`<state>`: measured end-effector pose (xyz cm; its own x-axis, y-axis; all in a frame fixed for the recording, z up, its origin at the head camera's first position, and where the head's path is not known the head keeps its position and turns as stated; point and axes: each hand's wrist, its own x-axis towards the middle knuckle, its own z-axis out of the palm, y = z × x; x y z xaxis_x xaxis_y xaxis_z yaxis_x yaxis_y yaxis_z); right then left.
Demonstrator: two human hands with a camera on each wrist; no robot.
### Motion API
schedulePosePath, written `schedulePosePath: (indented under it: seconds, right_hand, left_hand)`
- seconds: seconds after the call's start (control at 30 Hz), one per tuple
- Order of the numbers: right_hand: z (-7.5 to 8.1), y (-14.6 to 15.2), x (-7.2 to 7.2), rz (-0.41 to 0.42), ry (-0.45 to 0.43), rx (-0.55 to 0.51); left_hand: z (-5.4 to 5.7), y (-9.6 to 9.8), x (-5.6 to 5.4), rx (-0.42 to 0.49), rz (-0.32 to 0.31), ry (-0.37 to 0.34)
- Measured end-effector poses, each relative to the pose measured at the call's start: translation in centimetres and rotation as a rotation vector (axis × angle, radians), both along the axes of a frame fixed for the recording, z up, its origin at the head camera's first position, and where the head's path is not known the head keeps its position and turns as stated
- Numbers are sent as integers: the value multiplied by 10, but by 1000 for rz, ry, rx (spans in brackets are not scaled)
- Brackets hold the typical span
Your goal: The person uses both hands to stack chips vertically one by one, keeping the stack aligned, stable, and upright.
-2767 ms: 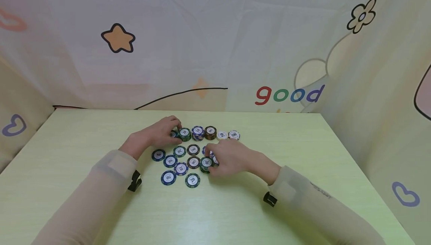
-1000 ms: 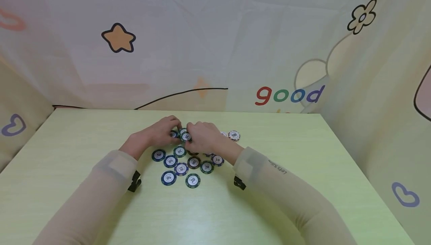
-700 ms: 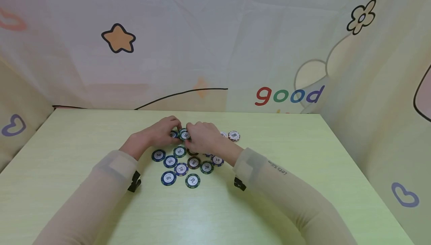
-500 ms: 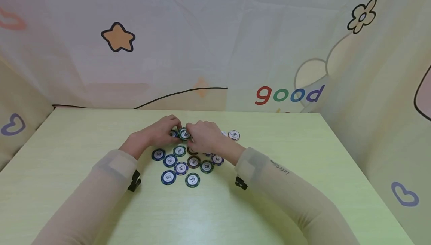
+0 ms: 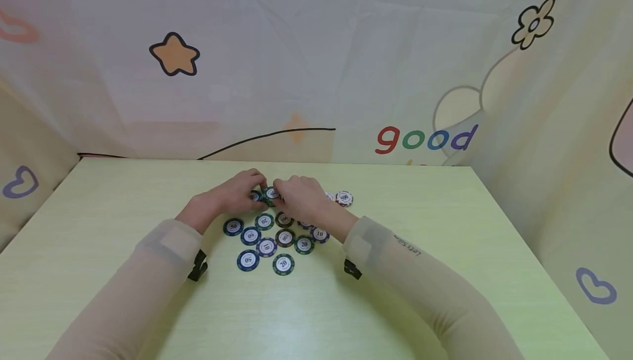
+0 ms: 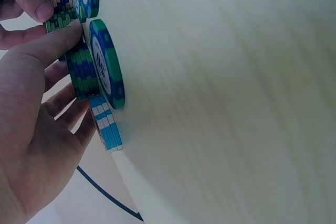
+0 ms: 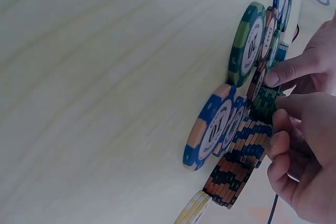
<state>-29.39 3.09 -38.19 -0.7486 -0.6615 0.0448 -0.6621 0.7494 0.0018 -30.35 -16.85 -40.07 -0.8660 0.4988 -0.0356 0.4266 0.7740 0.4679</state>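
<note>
A stack of green poker chips (image 5: 271, 195) stands in the back row on the table. My left hand (image 5: 239, 192) grips its left side, thumb in front and index finger behind. From the right, my right hand (image 5: 304, 198) pinches the top of that same stack between thumb and finger. In the left wrist view, a blue-and-green stack (image 6: 84, 72) sits beside my left fingers, with a light-blue stack (image 6: 106, 124) past it. Close to my right fingers are a blue-and-peach stack (image 7: 249, 140) and a brown-and-black stack (image 7: 228, 179), both hidden by that hand in the head view.
Several loose chips lie flat in front of the row, among them a green 20 chip (image 5: 283, 264), a blue 50 chip (image 5: 248, 260) and a purple-blue 10 chip (image 5: 266, 247). A white chip stack (image 5: 344, 198) ends the row at right. A printed cloth (image 5: 316, 74) hangs behind the table.
My right hand has carried a green chip from the front group up and left onto the green stack and lined it up there. My left hand has stayed at the stack.
</note>
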Motion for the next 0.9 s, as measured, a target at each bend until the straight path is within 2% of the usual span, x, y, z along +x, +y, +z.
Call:
schedulePosePath:
  seconds: [0.53, 0.9]
  right_hand:
    - [-3, -2, 0, -19, -3, 0]
    - [8, 21, 9, 16, -56, -28]
  left_hand:
    - [-2, 0, 0, 2, 2, 4]
    - [-2, 1, 0, -4, 19, -4]
